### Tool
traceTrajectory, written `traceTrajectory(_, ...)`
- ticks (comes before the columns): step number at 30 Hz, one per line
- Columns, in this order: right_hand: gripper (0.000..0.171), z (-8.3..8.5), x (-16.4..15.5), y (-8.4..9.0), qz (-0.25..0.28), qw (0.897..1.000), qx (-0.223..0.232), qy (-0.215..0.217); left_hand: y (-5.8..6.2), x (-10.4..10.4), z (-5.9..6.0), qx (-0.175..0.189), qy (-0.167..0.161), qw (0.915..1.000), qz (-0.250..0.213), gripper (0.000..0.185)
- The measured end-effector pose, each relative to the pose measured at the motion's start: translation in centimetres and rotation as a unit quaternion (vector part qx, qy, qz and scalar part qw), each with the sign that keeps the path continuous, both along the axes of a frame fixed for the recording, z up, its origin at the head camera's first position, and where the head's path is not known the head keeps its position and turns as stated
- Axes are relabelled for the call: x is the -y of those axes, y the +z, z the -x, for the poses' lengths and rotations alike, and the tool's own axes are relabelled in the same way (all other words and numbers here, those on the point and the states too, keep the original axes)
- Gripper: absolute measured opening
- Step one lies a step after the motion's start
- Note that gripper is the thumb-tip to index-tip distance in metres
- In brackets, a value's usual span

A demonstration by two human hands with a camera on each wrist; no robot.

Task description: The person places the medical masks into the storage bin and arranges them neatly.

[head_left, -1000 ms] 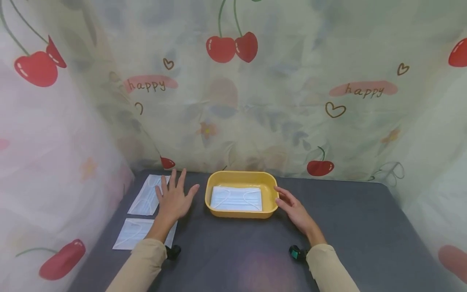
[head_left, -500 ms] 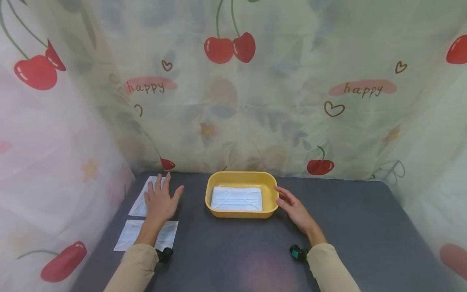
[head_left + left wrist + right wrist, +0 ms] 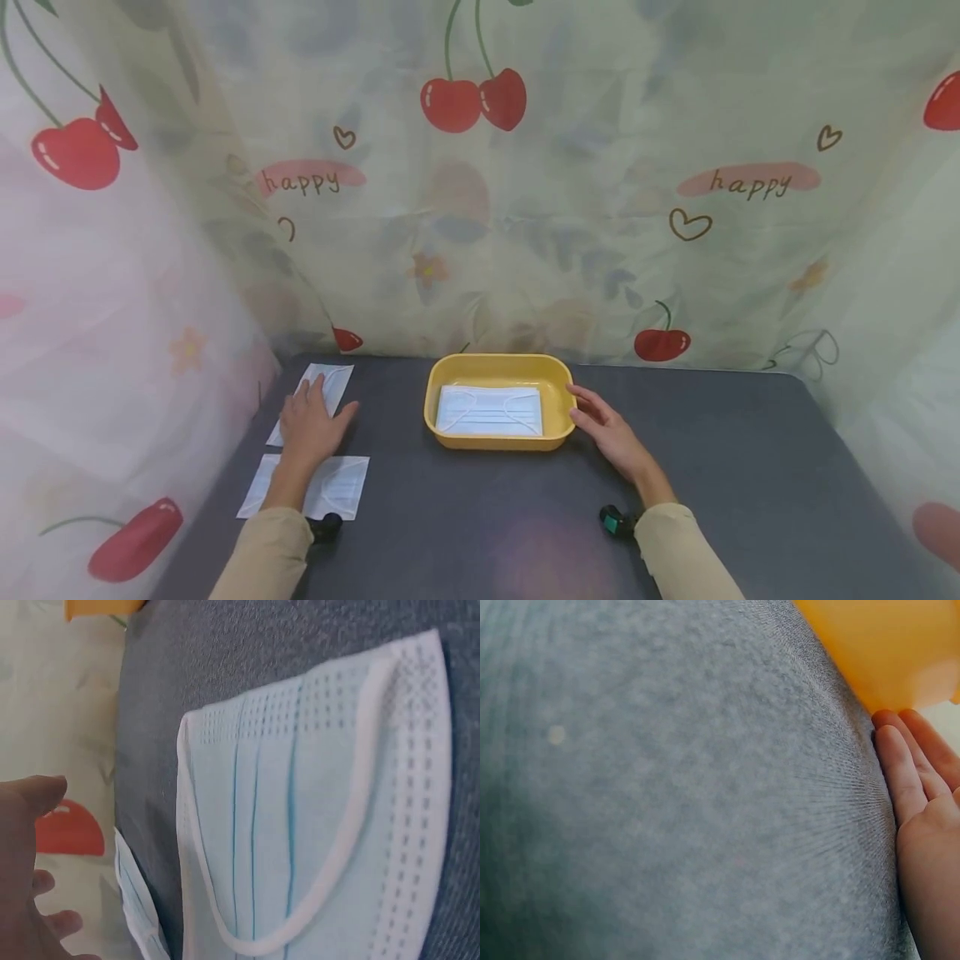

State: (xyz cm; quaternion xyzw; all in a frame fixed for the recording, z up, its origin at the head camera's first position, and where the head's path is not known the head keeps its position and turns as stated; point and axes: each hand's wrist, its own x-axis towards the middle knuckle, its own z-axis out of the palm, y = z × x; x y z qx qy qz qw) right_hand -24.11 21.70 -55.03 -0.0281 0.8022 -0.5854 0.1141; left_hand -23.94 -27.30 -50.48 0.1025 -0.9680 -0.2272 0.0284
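My left hand is over the far face mask at the table's left, fingers spread and covering part of it. The near face mask lies flat under my left wrist; in the left wrist view this pale blue mask shows its pleats and white ear loop. My right hand has its fingertips at the right end of a yellow tray, fingers loosely extended. Inside the tray lies another face mask, its ear loops on top. The right wrist view shows the fingers against the tray's yellow wall.
The dark grey table meets a cherry-print curtain behind the tray, with more curtain on both sides. Small black cameras sit at the wrists.
My left hand has moved left and lowered from beside the far face mask to over it, its fingers drawing closer together. My right hand stays at the tray's end.
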Motion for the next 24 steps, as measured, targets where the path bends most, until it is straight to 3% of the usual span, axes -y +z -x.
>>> traceTrajectory(9, 0.057, 0.1, 0.3, 0.4, 0.002, 1.0, 0.002, -0.005, -0.7, 1.2, -0.4, 0.002, 0.051, 0.9984, -0.023, 0.086)
traceTrajectory(17, 0.056, 0.0, 0.1, 0.2, 0.004, 1.0, 0.002, -0.001, -0.8, 2.4, -1.0, 0.043, 0.065, 0.9963, -0.035, 0.092)
traceTrajectory(24, 0.056, -0.2, 0.1, 0.2, 0.011, 1.0, 0.0, 0.001, -0.9, 3.1, -1.2, 0.054, 0.084, 0.9927, -0.068, 0.09)
